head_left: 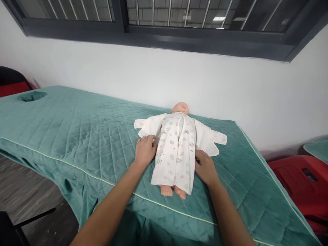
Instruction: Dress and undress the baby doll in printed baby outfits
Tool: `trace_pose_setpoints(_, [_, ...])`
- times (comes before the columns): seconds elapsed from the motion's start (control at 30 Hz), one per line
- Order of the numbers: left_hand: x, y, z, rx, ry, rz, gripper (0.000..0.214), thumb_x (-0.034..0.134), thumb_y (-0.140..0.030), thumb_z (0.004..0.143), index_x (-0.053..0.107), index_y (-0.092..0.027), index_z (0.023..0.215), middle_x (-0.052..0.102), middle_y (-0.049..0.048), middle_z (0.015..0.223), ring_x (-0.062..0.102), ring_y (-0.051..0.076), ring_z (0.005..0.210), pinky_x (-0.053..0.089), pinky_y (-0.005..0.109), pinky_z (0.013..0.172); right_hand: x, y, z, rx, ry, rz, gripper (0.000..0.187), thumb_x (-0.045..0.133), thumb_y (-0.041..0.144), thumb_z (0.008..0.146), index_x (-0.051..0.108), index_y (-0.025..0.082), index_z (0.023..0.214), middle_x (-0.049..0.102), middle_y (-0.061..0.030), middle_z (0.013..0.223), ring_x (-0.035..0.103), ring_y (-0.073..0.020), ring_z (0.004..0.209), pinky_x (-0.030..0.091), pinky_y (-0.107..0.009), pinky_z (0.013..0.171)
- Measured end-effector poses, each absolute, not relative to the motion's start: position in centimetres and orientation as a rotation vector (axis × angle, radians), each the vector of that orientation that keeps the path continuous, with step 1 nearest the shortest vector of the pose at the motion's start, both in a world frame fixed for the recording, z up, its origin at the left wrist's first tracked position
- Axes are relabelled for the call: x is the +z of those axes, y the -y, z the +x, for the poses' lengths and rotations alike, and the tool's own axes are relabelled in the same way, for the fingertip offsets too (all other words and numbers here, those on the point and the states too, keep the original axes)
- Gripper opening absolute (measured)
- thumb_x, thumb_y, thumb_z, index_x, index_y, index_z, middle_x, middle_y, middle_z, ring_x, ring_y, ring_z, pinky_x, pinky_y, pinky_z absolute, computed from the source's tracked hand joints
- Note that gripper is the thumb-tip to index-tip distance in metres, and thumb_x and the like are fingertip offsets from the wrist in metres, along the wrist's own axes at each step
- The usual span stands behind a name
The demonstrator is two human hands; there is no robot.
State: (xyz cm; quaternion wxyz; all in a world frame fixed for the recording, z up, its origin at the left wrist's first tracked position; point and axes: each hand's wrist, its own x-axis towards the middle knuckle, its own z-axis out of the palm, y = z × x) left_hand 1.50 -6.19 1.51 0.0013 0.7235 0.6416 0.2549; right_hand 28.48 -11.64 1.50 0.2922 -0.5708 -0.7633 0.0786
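Note:
A baby doll (180, 108) lies on its back, dressed in a white patterned baby gown (171, 150) whose sleeves spread out to both sides. Its two bare feet (166, 190) stick out below the hem. At the gown's left edge, my left hand (145, 148) is closed with curled fingers on the cloth. My right hand (205, 166) is closed at the opposite edge, its fingertips partly hidden by the fabric. Something small and dark shows by its fingers, too small to name. The gown's front has a narrow gap near the chest.
The doll rests on a massage bed with a quilted green cover (84, 136) and a face hole (32, 96) at its far left. A white wall and a barred window (169, 37) stand behind. Red chairs (294, 181) are at the right; a black chair part (10, 229) is lower left.

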Motion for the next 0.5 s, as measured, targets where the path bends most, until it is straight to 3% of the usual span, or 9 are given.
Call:
trace_pose_setpoints(0.27, [1.2, 5.86, 1.35, 0.739, -2.023, 2.22, 0.02, 0.05, -0.021, 0.091, 0.063, -0.021, 0.107, 0.072, 0.0076, 0.093, 0.064, 0.027, 0.1, 0.039, 0.04, 0.085, 1.37, 11.69, 28.56, 0.201, 1.996, -1.532, 0.024, 0.045, 0.029, 0.092, 0.049, 0.023, 0.069, 0.057, -0.0029, 0.072, 0.054, -0.0211, 0.074, 0.04, -0.033, 0.069])
trace_pose_setpoints(0.5, [1.08, 5.75, 1.07, 0.82, -1.996, 2.199, 0.02, 0.046, -0.031, 0.097, 0.064, -0.022, 0.099, 0.07, 0.0051, 0.084, 0.064, 0.025, 0.091, 0.039, 0.036, 0.079, 1.8, 12.02, 28.53, 0.265, 1.801, -1.465, 0.022, 0.048, 0.033, 0.095, 0.065, 0.022, 0.085, 0.067, -0.0041, 0.083, 0.061, -0.0215, 0.083, 0.045, -0.035, 0.077])
